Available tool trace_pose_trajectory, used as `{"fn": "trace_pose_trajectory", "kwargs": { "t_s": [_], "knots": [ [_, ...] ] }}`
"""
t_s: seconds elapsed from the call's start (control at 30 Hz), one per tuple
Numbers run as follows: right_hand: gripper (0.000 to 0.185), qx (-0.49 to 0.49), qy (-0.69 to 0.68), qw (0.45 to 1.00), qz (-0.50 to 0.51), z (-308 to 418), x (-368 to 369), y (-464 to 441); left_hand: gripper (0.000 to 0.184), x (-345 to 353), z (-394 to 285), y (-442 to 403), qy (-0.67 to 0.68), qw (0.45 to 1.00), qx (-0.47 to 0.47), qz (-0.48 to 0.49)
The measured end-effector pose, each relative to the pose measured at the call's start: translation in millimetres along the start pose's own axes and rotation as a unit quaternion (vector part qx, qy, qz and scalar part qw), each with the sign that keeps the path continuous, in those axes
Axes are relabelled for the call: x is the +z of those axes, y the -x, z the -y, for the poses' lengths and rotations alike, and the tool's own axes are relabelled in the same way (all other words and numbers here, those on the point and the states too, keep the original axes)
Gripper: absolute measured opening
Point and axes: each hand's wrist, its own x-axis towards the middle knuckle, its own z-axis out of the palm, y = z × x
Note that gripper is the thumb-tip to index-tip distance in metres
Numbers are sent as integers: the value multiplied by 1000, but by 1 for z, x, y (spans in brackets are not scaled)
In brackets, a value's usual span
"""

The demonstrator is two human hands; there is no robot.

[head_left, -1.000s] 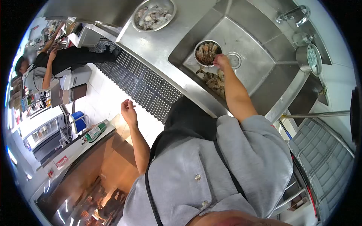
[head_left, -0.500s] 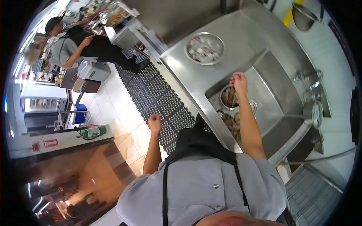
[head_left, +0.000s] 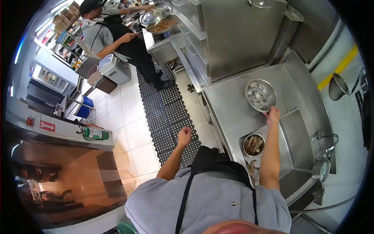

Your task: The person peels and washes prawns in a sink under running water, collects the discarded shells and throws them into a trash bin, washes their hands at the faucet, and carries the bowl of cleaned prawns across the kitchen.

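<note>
My right hand (head_left: 274, 115) grips the near rim of a round metal bowl (head_left: 272, 91) on the steel counter beside the sink. Pale grey pieces (head_left: 258, 95), possibly peeled shrimp, lie in it, and the bowl looks slightly tilted. My left hand (head_left: 184, 136) hangs over the floor mat, away from the counter, with its fingers curled in and nothing visible in them. Down in the sink, a smaller metal container (head_left: 254, 145) holds brownish pieces. More brownish pieces (head_left: 252, 169) lie near it, partly hidden by my right arm.
A faucet (head_left: 329, 140) stands at the sink's right edge, and a metal strainer (head_left: 338, 86) hangs on the wall. At upper left a co-worker (head_left: 132, 43) stands by a pan of food (head_left: 163, 25). A perforated black mat (head_left: 171, 117) covers part of the tiled floor.
My right hand has moved from above the sink container to the bowl's rim and taken hold of it. My left hand stays curled. The whole view has shifted.
</note>
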Motion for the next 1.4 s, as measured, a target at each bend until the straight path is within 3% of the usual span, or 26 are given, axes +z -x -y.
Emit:
{"fn": "trace_pose_trajectory", "kwargs": {
  "t_s": [0.1,0.23,0.3,0.33,0.4,0.43,0.47,0.5,0.53,0.57,0.6,0.63,0.67,0.7,0.77,0.8,0.87,0.9,0.97,1.0,1.07,1.13,1.17,1.2,1.33,1.4],
  "knots": [
    [17,-80,-124,989,-21,2,-27,-35,12,-15,-14,2,-32,999,-33,-7],
    [13,-107,-246,963,-10,21,-66,-17,18,-22,-16,-1,-6,997,-81,-4],
    [10,-131,-41,988,-78,2,-112,-13,17,-23,-2,9,-75,996,-36,-36],
    [10,-117,-38,989,-88,-21,-137,-24,17,-23,20,9,-79,995,-46,-45],
    [7,-6,54,992,-111,-101,-224,-22,17,-34,19,32,-167,984,-40,-36],
    [6,0,60,991,-121,-114,-242,20,16,-37,58,38,-125,988,-89,-2],
    [8,4,173,983,-69,-204,-324,-15,13,-46,70,55,-81,990,-110,40],
    [10,40,215,959,-182,-169,-291,68,11,-64,116,64,55,974,-171,136],
    [11,-27,252,965,-72,-229,-340,68,9,-79,153,75,171,928,-251,217],
    [11,103,308,944,-49,-220,-335,82,15,-76,174,105,0,971,-181,156],
    [9,158,239,958,-13,-252,-346,80,17,-81,173,124,-74,962,-210,158],
    [8,217,174,960,17,-284,-358,80,18,-93,167,138,-112,948,-245,170],
    [6,290,228,929,-13,-230,-318,106,20,-104,160,148,-134,939,-264,174],
    [6,300,215,929,-9,-237,-311,112,21,-112,151,157,-151,932,-279,175],
    [11,284,69,956,-11,-248,-295,106,24,-117,126,167,-175,925,-287,177],
    [11,284,62,957,-3,-258,-278,97,26,-120,118,167,-183,922,-293,175],
    [20,272,-131,951,64,-269,-260,83,29,-114,90,173,-190,921,-296,169],
    [20,270,-133,951,76,-271,-250,71,30,-112,78,175,-190,922,-295,162],
    [27,253,72,965,-4,-271,-225,51,33,-100,49,177,-185,928,-289,146],
    [33,191,142,968,-76,-274,-215,49,35,-94,36,178,-180,932,-281,143],
    [39,209,191,958,-53,-236,-208,57,34,-83,11,178,-167,943,-246,150],
    [40,141,262,955,-8,-269,-216,32,30,-70,-9,177,-188,948,-198,165],
    [35,85,318,943,-40,-295,-221,18,30,-69,-7,176,-195,948,-186,170],
    [28,159,244,956,-41,-246,-218,40,27,-69,-3,174,-182,948,-199,168],
    [20,121,143,980,-74,-220,-253,45,23,-75,39,175,-144,939,-268,159],
    [18,96,98,985,-102,-188,-268,55,22,-96,109,174,-215,927,-229,207]
  ]
}}
